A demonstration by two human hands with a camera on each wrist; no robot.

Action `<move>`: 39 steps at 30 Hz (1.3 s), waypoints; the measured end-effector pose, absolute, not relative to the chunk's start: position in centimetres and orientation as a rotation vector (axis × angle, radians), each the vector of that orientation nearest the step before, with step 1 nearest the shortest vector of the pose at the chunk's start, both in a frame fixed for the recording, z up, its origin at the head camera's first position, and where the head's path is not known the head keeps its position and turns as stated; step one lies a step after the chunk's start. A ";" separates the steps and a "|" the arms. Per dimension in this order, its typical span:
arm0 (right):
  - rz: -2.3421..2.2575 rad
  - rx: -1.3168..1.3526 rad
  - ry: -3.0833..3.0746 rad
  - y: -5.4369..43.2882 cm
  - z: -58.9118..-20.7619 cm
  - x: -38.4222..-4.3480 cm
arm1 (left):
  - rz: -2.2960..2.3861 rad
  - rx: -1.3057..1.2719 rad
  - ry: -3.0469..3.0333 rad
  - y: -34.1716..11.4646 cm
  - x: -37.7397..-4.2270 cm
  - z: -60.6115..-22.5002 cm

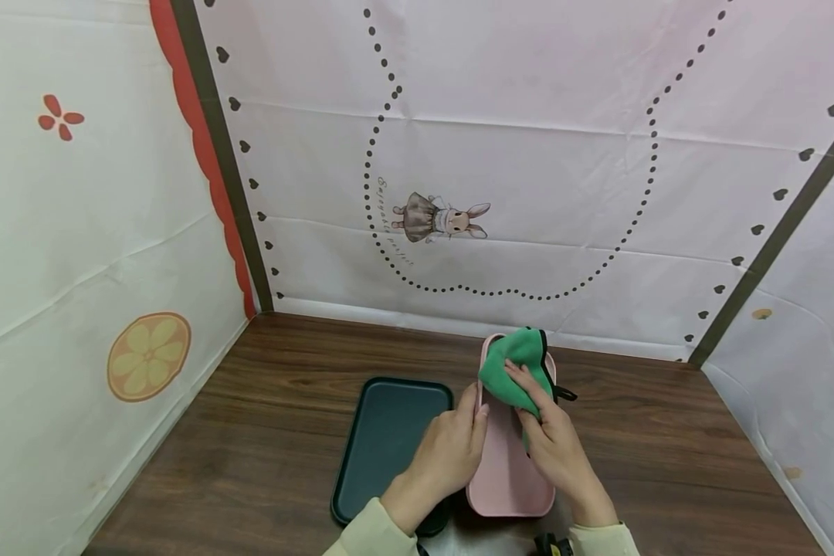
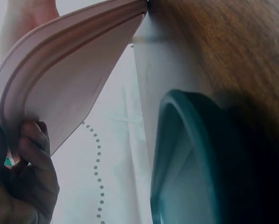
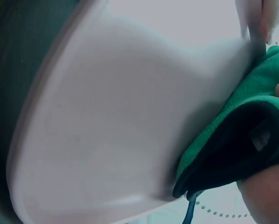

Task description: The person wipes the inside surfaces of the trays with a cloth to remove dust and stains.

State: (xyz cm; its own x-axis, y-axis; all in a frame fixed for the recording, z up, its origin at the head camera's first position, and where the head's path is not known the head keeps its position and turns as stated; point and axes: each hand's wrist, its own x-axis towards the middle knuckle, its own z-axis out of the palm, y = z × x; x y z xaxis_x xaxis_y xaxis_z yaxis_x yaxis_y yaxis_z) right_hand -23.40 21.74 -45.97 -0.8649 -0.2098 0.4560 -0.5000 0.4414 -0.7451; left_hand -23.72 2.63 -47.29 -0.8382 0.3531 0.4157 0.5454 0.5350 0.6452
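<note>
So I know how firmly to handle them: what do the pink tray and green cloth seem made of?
Pink tray: probably plastic with a smooth satin finish, judging by its even colour and soft shading. Green cloth: likely microfibre or a similar textile, matte and fuzzy, as its napped surface and soft folds suggest.

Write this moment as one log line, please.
left hand: grips pink tray | right hand: holds green cloth against pink tray | dark green tray: beside pink tray

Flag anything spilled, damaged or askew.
No spill or damage shows. The rabbit print on the backdrop looks odd, lying sideways rather than upright. The pink tray is tilted, but the left hand holds it.
</note>
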 end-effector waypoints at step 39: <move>1.548 0.634 -2.634 24.2 -44.6 -22.6 | -1.331 -0.626 -2.550 2.0 -24.1 -47.3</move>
State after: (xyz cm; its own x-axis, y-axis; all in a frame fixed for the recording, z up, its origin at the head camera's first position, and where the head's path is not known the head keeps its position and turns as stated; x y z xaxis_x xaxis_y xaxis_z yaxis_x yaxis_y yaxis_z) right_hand -22.63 24.18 -44.60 -0.9173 -0.3323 0.2195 -0.3534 0.4253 -0.8332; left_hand -24.13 1.95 -47.31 -0.8909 0.2761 0.3606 0.4537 0.5053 0.7340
